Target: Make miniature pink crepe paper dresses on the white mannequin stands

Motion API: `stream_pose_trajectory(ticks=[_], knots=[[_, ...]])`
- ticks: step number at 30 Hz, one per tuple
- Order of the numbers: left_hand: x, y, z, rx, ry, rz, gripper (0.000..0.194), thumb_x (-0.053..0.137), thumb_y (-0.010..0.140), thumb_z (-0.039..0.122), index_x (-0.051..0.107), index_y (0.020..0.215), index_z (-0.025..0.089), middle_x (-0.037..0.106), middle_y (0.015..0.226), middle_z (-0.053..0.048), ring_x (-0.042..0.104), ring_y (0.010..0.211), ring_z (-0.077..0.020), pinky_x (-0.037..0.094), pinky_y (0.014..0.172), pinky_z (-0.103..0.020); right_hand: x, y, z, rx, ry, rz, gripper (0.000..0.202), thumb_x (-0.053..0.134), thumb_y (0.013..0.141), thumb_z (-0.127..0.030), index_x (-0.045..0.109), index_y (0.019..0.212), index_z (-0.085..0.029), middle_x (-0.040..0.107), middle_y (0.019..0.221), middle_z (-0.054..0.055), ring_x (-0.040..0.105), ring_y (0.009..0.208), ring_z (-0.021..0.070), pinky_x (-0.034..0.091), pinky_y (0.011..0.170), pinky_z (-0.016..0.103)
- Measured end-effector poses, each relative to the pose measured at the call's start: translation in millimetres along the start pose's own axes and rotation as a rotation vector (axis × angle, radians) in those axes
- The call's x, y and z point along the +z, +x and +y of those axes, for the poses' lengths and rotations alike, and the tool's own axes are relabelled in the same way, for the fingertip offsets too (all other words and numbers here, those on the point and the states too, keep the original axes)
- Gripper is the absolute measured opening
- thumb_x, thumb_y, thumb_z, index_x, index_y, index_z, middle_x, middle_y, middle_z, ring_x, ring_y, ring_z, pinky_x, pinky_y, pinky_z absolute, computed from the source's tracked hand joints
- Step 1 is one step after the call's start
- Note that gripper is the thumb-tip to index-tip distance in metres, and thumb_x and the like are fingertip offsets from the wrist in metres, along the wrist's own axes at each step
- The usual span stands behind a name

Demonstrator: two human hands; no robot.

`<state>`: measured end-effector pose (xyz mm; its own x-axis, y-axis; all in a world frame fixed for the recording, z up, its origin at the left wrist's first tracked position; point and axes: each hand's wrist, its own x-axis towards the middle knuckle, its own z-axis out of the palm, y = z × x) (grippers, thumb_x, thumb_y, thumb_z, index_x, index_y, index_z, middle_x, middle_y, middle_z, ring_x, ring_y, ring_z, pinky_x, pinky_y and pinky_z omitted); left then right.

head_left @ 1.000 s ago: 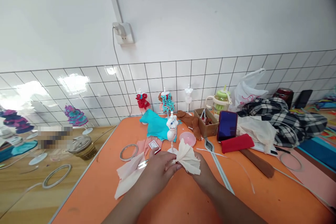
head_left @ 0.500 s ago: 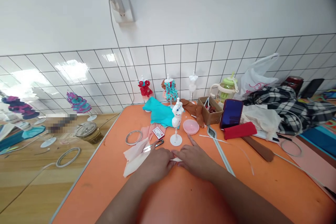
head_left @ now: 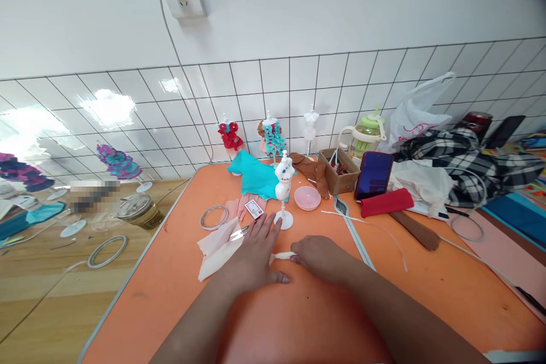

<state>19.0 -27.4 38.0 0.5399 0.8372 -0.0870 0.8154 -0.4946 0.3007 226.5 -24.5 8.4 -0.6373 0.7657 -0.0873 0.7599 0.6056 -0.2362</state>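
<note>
My left hand (head_left: 257, 253) lies flat on the orange table with its fingers spread, over one end of a narrow white fabric strip (head_left: 283, 255). The strip's other end is pinched in the closed fingers of my right hand (head_left: 318, 256). Just beyond the hands stands a small white mannequin (head_left: 284, 182) with blue marks on its chest. Pale pink fabric (head_left: 213, 256) sticks out to the left of my left hand, with scissors (head_left: 239, 233) on it, their handles hidden by the hand. A red-edged white card (head_left: 254, 210) lies past my left fingertips.
Turquoise fabric (head_left: 258, 177), a pink dish (head_left: 307, 198) and a metal ring (head_left: 214, 218) lie around the mannequin. Dressed mannequins (head_left: 230, 135) line the wall. On the right are a cardboard box (head_left: 341, 179), a phone (head_left: 373, 176), red fabric (head_left: 387, 202) and a zipper (head_left: 354, 233).
My left hand has opened from a pinch and spread flat over the strip. My right hand has drawn slightly right, its index finger curled in, and more of the strip shows.
</note>
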Motion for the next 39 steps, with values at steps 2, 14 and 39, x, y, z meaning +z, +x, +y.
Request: stream_pose_trajectory(ticks=[2, 14, 39], knots=[[0.5, 3.4, 9.7, 0.071, 0.048, 0.032, 0.072, 0.060, 0.074, 0.057, 0.043, 0.134, 0.022, 0.051, 0.136, -0.013, 0.042, 0.127, -0.0329, 0.012, 0.110, -0.054, 1.7, 1.9, -4.1, 0.000, 0.009, 0.017, 0.031, 0.036, 0.096, -0.034, 0.061, 0.090, -0.016, 0.068, 0.084, 0.009, 0.063, 0.076, 0.0233, 0.034, 0.055, 0.027], [11.8, 14.5, 20.8, 0.147, 0.347, 0.151, 0.026, 0.040, 0.088, 0.013, 0.060, 0.073, 0.019, 0.065, 0.066, -0.001, 0.062, 0.069, -0.0183, 0.012, 0.108, -0.059, -10.5, -0.9, 15.9, 0.160, 1.053, -0.043, 0.057, 0.061, 0.078, -0.040, 0.047, 0.131, -0.027, 0.063, 0.101, 0.005, 0.060, 0.080, 0.0159, 0.048, 0.053, 0.021], [-9.7, 8.8, 7.1, 0.086, -0.058, 0.075, 0.039, 0.044, 0.091, 0.043, 0.062, 0.064, 0.021, 0.061, 0.056, 0.002, 0.056, 0.055, -0.0151, 0.035, 0.097, -0.042, -2.4, 6.5, 3.1, 0.162, 1.187, 0.165, 0.019, 0.056, 0.080, -0.029, 0.065, 0.092, -0.018, 0.068, 0.079, 0.003, 0.063, 0.070, 0.0142, 0.048, 0.061, 0.025]])
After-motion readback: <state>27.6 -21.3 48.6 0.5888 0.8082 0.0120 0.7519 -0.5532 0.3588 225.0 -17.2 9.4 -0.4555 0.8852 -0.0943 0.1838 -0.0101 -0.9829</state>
